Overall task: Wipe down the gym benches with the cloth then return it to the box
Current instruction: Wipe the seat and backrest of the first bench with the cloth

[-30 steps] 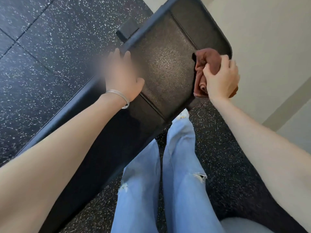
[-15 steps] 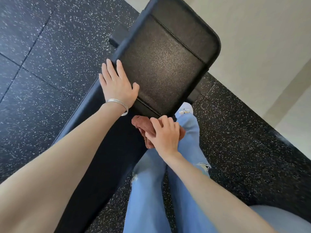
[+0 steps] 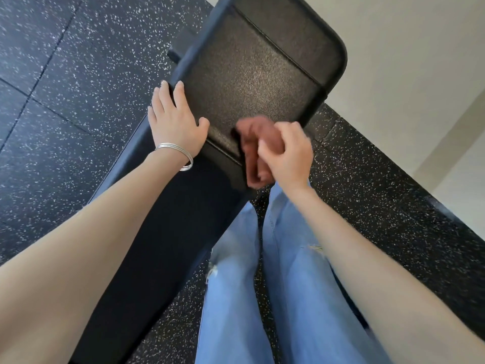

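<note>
Right hand [image 3: 287,153] grips the bunched reddish-brown cloth [image 3: 252,143], fingers curled round it, at the near edge of the gym bench pad [image 3: 257,74]. Left hand [image 3: 173,119] lies flat, fingers straight, pressing on the pad's left edge. Box not in view. Risk: the wadded cloth covers little, so a fast pass may skip patches or slip off onto the speckled floor [image 3: 65,74].

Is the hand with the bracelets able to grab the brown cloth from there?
Probably yes. The left hand rests flat on the bench beside the cloth, with only bare bench between them, though the right hand grips it.
</note>
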Demonstrator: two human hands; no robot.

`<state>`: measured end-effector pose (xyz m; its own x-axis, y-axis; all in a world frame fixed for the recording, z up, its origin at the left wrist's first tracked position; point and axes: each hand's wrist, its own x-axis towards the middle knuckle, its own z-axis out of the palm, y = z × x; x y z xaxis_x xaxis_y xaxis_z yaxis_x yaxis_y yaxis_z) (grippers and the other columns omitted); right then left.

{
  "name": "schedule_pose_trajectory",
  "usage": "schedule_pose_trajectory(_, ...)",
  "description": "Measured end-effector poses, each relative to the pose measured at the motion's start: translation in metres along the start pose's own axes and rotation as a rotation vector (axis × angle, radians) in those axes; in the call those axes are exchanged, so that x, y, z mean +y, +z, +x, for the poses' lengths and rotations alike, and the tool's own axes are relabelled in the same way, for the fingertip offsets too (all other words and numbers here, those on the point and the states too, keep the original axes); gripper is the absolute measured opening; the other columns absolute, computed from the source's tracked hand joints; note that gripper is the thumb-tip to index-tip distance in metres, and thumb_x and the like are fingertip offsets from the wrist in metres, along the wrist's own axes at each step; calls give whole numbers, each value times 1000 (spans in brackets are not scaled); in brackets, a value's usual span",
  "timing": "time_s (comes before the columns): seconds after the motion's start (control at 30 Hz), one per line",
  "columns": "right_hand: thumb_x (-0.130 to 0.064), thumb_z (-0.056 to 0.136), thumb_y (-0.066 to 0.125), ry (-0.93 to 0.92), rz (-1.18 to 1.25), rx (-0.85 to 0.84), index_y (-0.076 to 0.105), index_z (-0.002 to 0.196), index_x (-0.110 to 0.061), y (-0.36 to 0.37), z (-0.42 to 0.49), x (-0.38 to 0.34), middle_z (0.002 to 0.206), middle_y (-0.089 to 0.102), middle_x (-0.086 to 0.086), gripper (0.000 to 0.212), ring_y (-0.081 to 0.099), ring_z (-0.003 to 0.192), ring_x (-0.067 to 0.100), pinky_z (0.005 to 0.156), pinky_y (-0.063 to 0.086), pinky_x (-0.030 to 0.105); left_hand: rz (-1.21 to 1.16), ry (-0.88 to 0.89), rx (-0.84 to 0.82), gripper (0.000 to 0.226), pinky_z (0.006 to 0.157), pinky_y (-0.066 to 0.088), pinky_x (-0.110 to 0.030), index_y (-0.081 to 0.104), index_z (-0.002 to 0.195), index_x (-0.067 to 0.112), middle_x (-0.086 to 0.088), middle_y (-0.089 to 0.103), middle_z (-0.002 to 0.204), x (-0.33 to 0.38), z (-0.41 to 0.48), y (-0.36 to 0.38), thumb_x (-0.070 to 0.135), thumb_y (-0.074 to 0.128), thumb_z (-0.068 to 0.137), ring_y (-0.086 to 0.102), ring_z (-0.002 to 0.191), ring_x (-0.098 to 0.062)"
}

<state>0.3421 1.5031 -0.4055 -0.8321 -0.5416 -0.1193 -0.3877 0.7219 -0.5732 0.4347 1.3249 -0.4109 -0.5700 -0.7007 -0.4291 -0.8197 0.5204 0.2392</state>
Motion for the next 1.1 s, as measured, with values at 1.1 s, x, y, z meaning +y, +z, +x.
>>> schedule_pose_trajectory(1.1,-41,81,57,-77,-343,-54,60,111,-18,-26,77,48,101,59,7,38,55,95,28,78,37,39,20,-229,50,74,115,7,-57,17,144,-4,-29,11,152,43,9,14,39,46,90,7,142,-42)
